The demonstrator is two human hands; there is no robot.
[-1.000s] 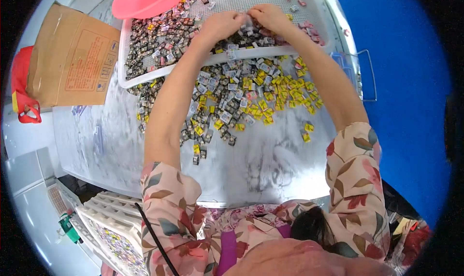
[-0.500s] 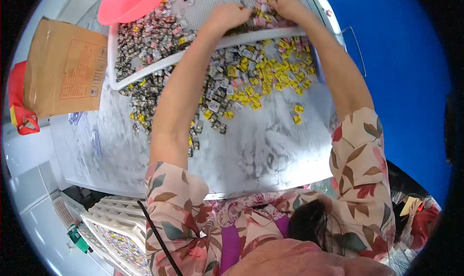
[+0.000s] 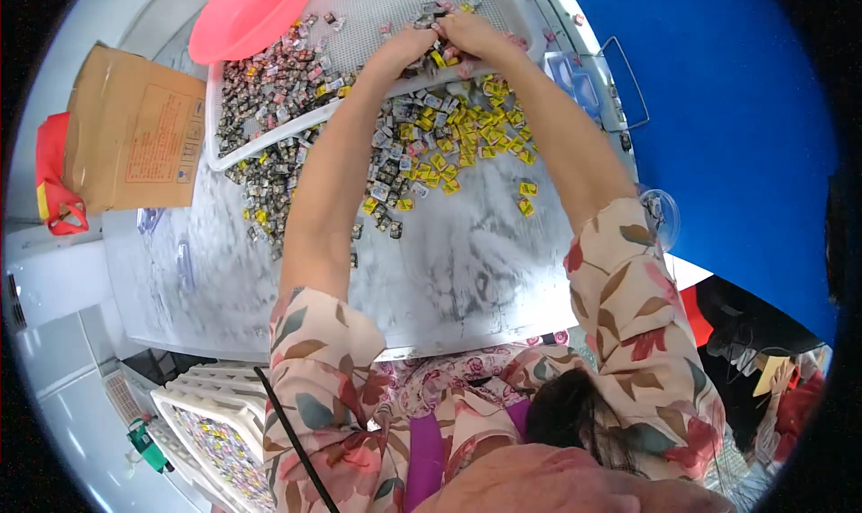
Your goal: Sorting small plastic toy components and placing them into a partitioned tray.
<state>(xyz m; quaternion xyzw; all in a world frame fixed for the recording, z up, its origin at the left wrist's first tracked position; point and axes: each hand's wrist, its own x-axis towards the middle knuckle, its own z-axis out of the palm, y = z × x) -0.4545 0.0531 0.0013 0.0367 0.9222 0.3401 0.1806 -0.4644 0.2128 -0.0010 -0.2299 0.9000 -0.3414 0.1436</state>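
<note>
My left hand [image 3: 406, 46] and my right hand [image 3: 467, 30] reach together into a white perforated tray [image 3: 269, 145] at the far side of the table. Both rest on a heap of small wrapped candies [image 3: 278, 73] inside the tray, fingers curled over them. Whether either hand grips a candy cannot be made out. More wrapped candies [image 3: 431, 145], yellow and silver-dark, lie spread over the marbled grey table [image 3: 467, 271] just in front of the tray's rim, under my forearms.
A pink plastic basin [image 3: 247, 12] sits beyond the tray at left. A flattened cardboard box [image 3: 135, 131] and a red bag [image 3: 54, 176] lie at the left. A white crate [image 3: 211, 423] filled with candies stands below the table. A blue wall [image 3: 727, 127] is at right.
Both hands have slid slightly toward the tray's near rim, dragging candies with them. The view has shifted, so the tray and table sit a little lower in the picture.
</note>
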